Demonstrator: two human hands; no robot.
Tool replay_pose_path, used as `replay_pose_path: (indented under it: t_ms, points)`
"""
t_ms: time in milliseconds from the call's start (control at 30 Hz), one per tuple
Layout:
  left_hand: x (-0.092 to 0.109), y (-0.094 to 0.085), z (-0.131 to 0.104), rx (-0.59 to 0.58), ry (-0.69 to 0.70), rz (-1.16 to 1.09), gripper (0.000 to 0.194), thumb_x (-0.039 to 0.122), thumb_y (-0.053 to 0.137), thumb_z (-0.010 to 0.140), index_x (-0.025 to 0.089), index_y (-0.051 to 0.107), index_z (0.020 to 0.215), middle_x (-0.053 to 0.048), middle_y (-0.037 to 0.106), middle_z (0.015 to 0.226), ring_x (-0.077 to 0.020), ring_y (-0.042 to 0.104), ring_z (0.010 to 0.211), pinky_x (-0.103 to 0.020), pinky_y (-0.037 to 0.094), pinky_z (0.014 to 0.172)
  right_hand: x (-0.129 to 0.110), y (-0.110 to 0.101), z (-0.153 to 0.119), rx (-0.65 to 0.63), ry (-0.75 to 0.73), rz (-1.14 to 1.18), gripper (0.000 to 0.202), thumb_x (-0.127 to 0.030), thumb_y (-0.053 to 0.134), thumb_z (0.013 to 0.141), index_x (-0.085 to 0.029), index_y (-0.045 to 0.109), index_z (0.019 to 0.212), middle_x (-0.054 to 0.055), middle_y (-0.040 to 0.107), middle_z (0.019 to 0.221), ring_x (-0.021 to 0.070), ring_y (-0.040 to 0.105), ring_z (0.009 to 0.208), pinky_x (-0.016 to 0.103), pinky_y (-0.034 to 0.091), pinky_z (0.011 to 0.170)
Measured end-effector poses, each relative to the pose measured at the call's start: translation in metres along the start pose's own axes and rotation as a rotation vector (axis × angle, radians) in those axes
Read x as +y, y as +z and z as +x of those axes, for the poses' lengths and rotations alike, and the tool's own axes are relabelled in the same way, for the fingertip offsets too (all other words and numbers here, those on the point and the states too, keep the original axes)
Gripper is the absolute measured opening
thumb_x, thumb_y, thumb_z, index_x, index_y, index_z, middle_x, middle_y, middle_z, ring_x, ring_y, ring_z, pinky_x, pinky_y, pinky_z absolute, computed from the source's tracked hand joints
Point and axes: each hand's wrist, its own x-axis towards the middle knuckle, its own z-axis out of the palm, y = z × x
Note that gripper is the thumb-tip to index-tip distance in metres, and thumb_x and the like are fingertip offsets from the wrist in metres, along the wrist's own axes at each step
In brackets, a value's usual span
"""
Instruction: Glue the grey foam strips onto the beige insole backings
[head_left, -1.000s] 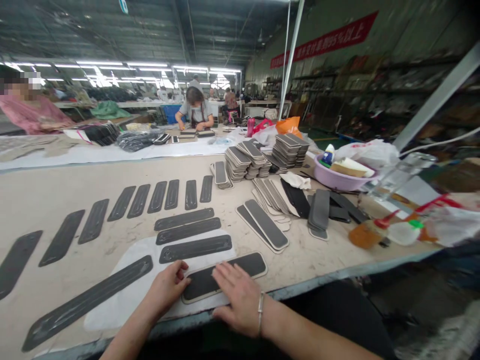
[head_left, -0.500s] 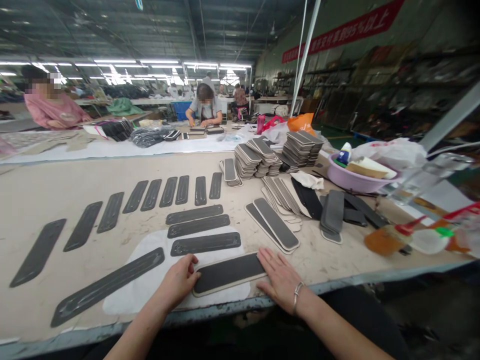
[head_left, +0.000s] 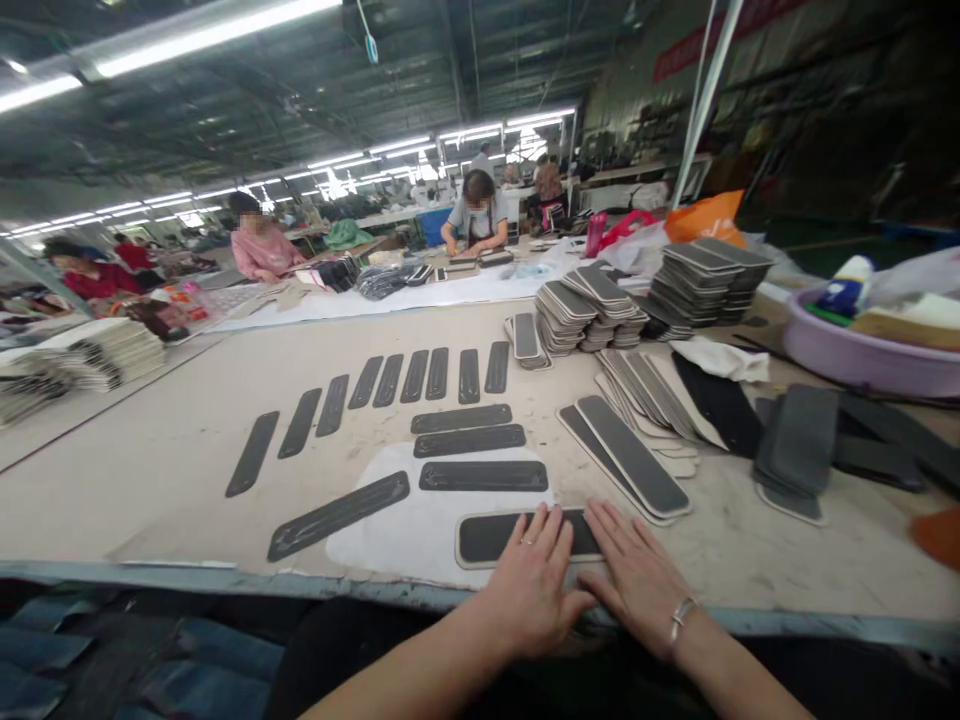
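Note:
A long dark panel with a pale border [head_left: 484,540] lies at the table's front edge, partly on a white sheet [head_left: 375,520]. My left hand [head_left: 534,585] rests flat on its middle, fingers spread. Flat on the panel's right end is my right hand [head_left: 637,570], a bracelet on its wrist. The two thumbs nearly meet. Just behind lies a dark strip with shiny streaks [head_left: 484,476], and another [head_left: 337,515] slants to the left. Right of these, two bordered panels [head_left: 634,455] overlap.
More dark strips [head_left: 437,374] stand in a row further back. Stacks of bordered panels [head_left: 566,315], a fanned pile [head_left: 652,400], a white cloth [head_left: 720,360] and a purple basin [head_left: 862,350] occupy the right. Several people work across the table.
My left hand has moved from the panel's left end onto its middle, and its fingers have opened out flat. My right hand stays at the right end. The view has turned left.

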Motion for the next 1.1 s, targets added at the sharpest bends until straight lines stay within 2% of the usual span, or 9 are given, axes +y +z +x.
replay_pose_path:
  t_ms: [67,133,333,467,633,800,933,1033,1100]
  points:
    - [0.000,0.005,0.006,-0.049,-0.018,0.006,0.075,0.060,0.024,0.087,0.008,0.023,0.141,-0.017,0.019,0.150,-0.0300,0.008,0.140,-0.048,0.015,0.112,0.001,0.001,0.000,0.012,-0.012,-0.021,0.069,-0.054,0.037,0.087,-0.015,0.027,0.142,0.008,0.026,0.148,0.0259,0.023,0.135,0.049,0.025,0.105]
    - [-0.012,0.003,-0.002,-0.084,-0.036,0.032,0.075,0.061,0.022,0.087,0.009,0.022,0.142,-0.016,0.016,0.151,-0.0288,0.007,0.140,-0.048,0.013,0.113,0.000,0.000,0.000,0.018,-0.019,-0.026,0.069,-0.055,0.037,0.087,-0.015,0.027,0.142,0.007,0.026,0.148,0.0259,0.023,0.135,0.048,0.026,0.105]
    - [-0.069,-0.017,-0.064,-0.197,-0.086,0.154,0.070,0.053,0.030,0.089,0.017,0.008,0.145,-0.011,0.003,0.153,-0.0254,0.003,0.140,-0.044,0.013,0.113,-0.001,-0.003,0.000,0.024,-0.002,0.011,0.069,-0.055,0.038,0.086,-0.015,0.027,0.142,0.008,0.026,0.148,0.0262,0.022,0.136,0.049,0.025,0.106]
    - [-0.081,-0.018,-0.081,-0.195,-0.098,0.205,0.074,0.055,0.032,0.088,0.017,0.002,0.145,-0.012,0.002,0.152,-0.0262,0.004,0.140,-0.045,0.016,0.113,-0.003,-0.008,0.003,0.011,0.024,0.056,0.068,-0.052,0.042,0.086,-0.013,0.032,0.140,0.011,0.028,0.147,0.0274,0.024,0.134,0.049,0.024,0.107]
    - [-0.086,-0.007,-0.082,-0.066,-0.035,0.268,0.074,0.054,0.035,0.088,0.020,0.001,0.145,-0.012,0.010,0.151,-0.0276,0.015,0.139,-0.045,0.023,0.110,0.000,-0.035,0.016,0.005,0.165,0.175,0.048,-0.040,0.038,0.091,-0.011,0.053,0.125,0.015,0.048,0.133,0.0249,0.040,0.125,0.039,0.030,0.105]
    - [-0.100,0.008,-0.083,0.174,0.087,0.416,0.079,0.054,0.044,0.083,0.022,0.007,0.145,-0.011,0.026,0.147,-0.0268,0.036,0.131,-0.038,0.036,0.103,0.003,-0.061,0.033,-0.030,0.359,0.297,0.048,-0.033,0.059,0.077,-0.014,0.054,0.121,0.013,0.058,0.114,0.0251,0.050,0.108,0.035,0.037,0.095]
    - [-0.107,0.013,-0.078,0.325,0.183,0.543,0.084,0.058,0.047,0.080,0.019,0.010,0.145,-0.011,0.040,0.140,-0.0255,0.047,0.123,-0.033,0.042,0.095,0.001,-0.059,0.045,-0.069,0.451,0.378,0.046,-0.031,0.068,0.063,-0.018,0.062,0.107,0.007,0.064,0.087,0.0220,0.057,0.083,0.031,0.042,0.075]
    - [-0.107,0.009,-0.075,0.368,0.230,0.584,0.088,0.060,0.047,0.078,0.016,0.010,0.145,-0.011,0.047,0.136,-0.0252,0.052,0.119,-0.032,0.044,0.091,0.001,-0.053,0.047,-0.075,0.436,0.464,0.021,-0.024,0.067,0.060,-0.021,0.068,0.080,-0.002,0.059,0.060,0.0154,0.054,0.060,0.025,0.038,0.059]
    - [-0.106,0.006,-0.075,0.383,0.249,0.593,0.090,0.061,0.047,0.077,0.015,0.009,0.145,-0.012,0.049,0.134,-0.0253,0.053,0.117,-0.032,0.044,0.090,0.004,-0.055,0.043,-0.044,0.411,0.537,0.006,-0.022,0.066,0.061,-0.021,0.068,0.067,-0.004,0.055,0.054,0.0131,0.052,0.057,0.023,0.037,0.056]
